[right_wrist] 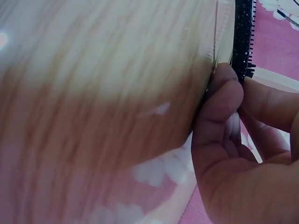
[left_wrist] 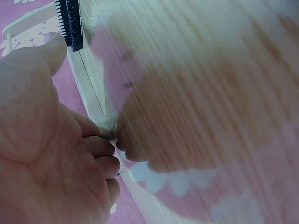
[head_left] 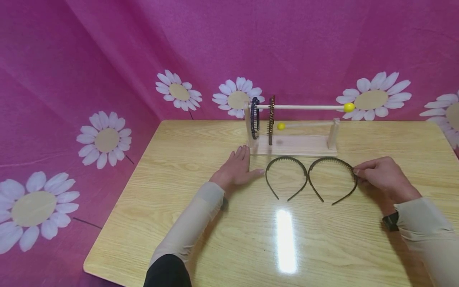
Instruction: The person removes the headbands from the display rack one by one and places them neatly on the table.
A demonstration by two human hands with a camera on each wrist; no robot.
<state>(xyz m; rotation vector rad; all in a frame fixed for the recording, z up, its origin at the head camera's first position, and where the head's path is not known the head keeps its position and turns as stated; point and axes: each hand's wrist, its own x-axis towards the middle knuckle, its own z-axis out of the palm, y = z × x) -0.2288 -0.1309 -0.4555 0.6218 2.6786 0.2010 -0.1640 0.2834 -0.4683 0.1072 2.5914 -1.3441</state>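
Observation:
Two dark toothed headbands lie side by side on the table, their open ends toward me. My right hand (head_left: 385, 177) pinches the right side of the right headband (head_left: 331, 159) between thumb and fingers; the right wrist view also shows this pinch on the glittery black band (right_wrist: 243, 37). Flat on the table, my left hand (head_left: 236, 167) rests with fingers extended beside the stand's left end. Its thumb points to the left headband (head_left: 286, 158) and lies close to it; whether they touch I cannot tell. In the left wrist view, that headband (left_wrist: 72, 23) appears by the thumb.
Behind the headbands stands a wooden rack (head_left: 305, 149) with two rods tipped by yellow balls. On its upper rod (head_left: 308, 107) hang a black headband (head_left: 254, 119) and a brown one (head_left: 271, 123). A pink flowered cloth (head_left: 301, 48) hangs behind the wooden table (head_left: 229, 255).

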